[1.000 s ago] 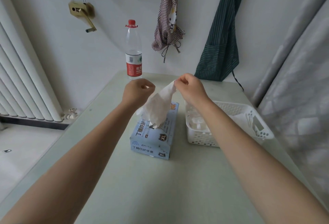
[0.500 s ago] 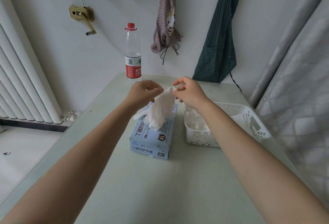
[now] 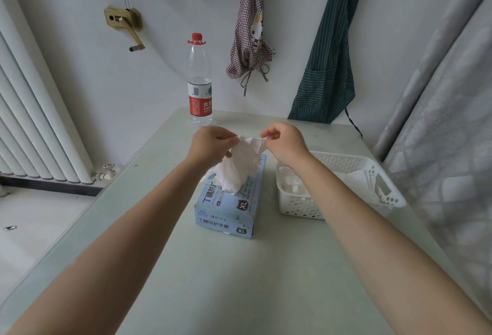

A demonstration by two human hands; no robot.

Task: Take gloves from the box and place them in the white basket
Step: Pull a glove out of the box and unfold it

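One white glove (image 3: 239,167) hung above the blue box (image 3: 229,207), its top edge pinched by the left hand (image 3: 210,145) and right hand (image 3: 285,143). Some gloves already lay in the white basket (image 3: 346,167) beside it; this one was not yet placed.

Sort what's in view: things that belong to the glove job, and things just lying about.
Job: white glove pinched by left hand and right hand; blue glove box; white basket.
Lying about: water bottle; checked apron; green striped apron.
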